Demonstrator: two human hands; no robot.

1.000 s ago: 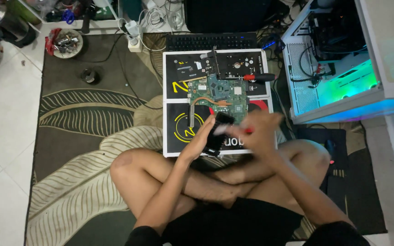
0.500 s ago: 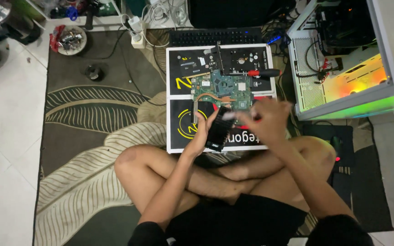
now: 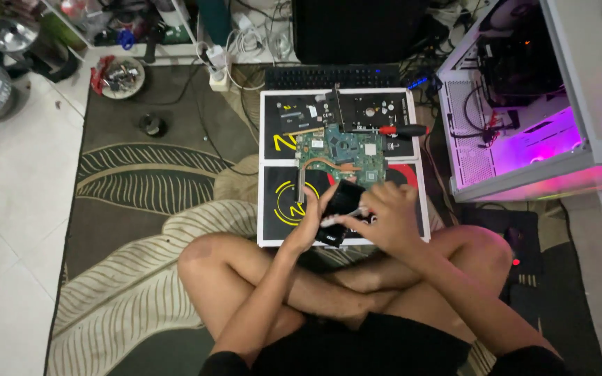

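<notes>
Left hand: curled around black part, gripping its left edge.
Right hand: pinching pale swab, tip on part, just left of fingertips.
Part axis: tilted, upper right to lower left, between both hands.
Beyond fingers: green board, screwdriver.

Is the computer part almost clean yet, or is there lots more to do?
Done: the green circuit board lies out bare on the mat. In hand: the left hand holds a black part while the right hand works a small white tool on it. Left: cannot tell.
</notes>
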